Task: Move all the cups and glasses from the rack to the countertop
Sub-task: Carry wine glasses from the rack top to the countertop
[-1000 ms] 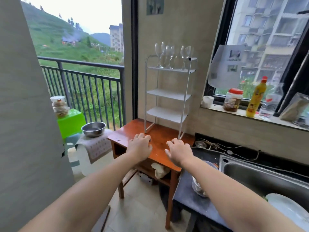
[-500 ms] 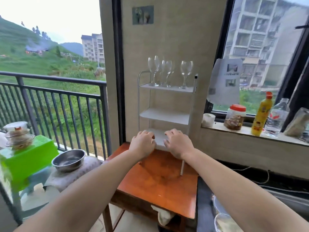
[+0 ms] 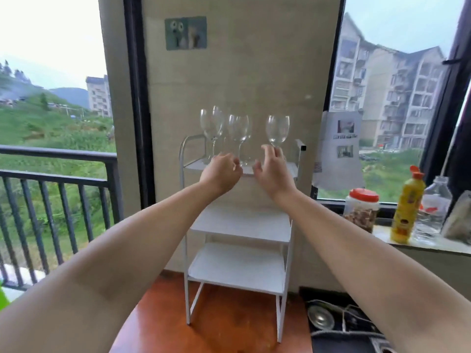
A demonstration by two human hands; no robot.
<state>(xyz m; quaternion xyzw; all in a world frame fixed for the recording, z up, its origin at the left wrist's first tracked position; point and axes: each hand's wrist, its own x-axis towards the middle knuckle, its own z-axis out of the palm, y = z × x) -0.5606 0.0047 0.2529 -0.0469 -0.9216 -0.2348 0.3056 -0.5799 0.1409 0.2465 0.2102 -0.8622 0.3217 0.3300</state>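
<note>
On the rack's [image 3: 238,171] top shelf, wine glasses [image 3: 277,131] stand just above both loosely open hands [image 3: 274,169].

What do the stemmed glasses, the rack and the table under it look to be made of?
Glasses: clear glass, going by how the wall shows through the bowls and the bright rim highlights; clear plastic can't be ruled out.
Rack: probably metal with a matte white coat, given its thin tubular legs and flat, thin shelves.
Table: wood or wood veneer, reddish-brown, with a glossy sheen.
</note>
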